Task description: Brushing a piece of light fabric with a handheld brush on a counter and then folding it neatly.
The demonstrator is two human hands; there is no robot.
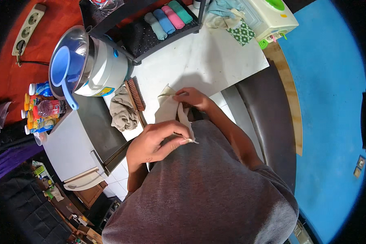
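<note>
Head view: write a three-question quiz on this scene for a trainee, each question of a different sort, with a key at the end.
1. Multiple choice: what is the left hand pinching?
A) a brush
B) a pale cloth
C) a bottle

2. True or false: the handle of the blue dipper sticks out past the rim of the metal bowl.

3. Count: how many rolled cloths lie on the black shelf?

Key:
1. B
2. True
3. Four
</note>
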